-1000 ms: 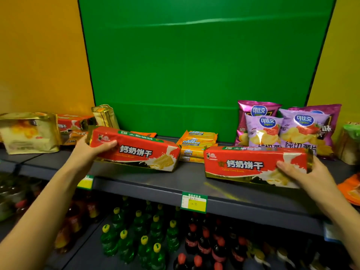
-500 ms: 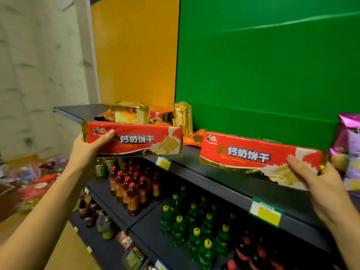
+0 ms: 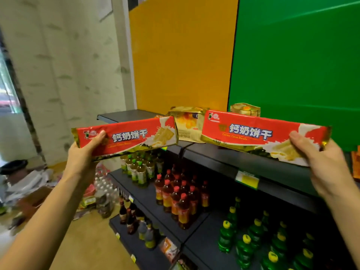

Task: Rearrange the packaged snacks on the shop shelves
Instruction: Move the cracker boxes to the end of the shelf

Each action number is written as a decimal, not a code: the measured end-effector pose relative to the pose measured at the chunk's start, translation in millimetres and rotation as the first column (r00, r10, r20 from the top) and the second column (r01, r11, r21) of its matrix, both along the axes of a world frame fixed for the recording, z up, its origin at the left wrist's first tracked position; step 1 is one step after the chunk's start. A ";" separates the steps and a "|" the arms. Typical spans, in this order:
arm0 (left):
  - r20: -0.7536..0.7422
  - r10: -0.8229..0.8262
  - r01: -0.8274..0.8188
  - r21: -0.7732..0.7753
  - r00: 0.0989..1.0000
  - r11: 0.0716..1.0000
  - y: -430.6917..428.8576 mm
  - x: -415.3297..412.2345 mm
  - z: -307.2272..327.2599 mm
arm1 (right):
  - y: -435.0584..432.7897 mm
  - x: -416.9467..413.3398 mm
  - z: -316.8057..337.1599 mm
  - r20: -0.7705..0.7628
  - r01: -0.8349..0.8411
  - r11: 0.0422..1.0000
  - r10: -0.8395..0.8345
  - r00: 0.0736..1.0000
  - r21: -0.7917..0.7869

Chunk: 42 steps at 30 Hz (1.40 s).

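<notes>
My left hand [image 3: 83, 154] grips the left end of a long red biscuit pack [image 3: 126, 138], held in the air left of and in front of the top shelf [image 3: 224, 162]. My right hand [image 3: 323, 164] grips the right end of a second, identical red biscuit pack [image 3: 259, 134], held just above the shelf's front edge. Both packs lie roughly level with their printed faces toward me. Behind them on the shelf stand two gold snack bags [image 3: 188, 123], partly hidden by the packs.
Lower shelves hold red-capped brown drink bottles [image 3: 179, 197], green-capped bottles [image 3: 138, 168] and green soda bottles [image 3: 249, 248]. A yellow price tag [image 3: 247, 179] hangs on the shelf edge. Clutter of boxes and bottles [image 3: 29, 191] lies on the floor at the left.
The view has swung left along the shelf; both hands carried their red packs off the shelf and leftward. The purple chip bags have left the frame.
</notes>
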<state>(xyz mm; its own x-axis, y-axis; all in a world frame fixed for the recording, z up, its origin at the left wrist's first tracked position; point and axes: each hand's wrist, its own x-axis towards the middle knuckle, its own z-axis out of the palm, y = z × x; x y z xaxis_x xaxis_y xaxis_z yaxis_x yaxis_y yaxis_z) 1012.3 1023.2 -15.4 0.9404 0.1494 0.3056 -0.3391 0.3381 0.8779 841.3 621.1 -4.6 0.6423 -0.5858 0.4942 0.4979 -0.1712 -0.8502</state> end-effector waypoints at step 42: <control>0.064 -0.647 0.609 0.278 0.760 0.743 -187.0 451.8 63.2 | -33.2 284.7 79.8 0.009 0.460 0.888 -0.460 0.888 -0.020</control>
<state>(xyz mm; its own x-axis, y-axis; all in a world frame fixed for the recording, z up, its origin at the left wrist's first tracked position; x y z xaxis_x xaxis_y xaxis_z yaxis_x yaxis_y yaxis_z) 1464.1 836.2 47.8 0.7358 -0.5501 0.3951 -0.2518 0.3194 0.9136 1126.0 587.8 75.2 0.3011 -0.8047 0.5116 0.3625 -0.3997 -0.8419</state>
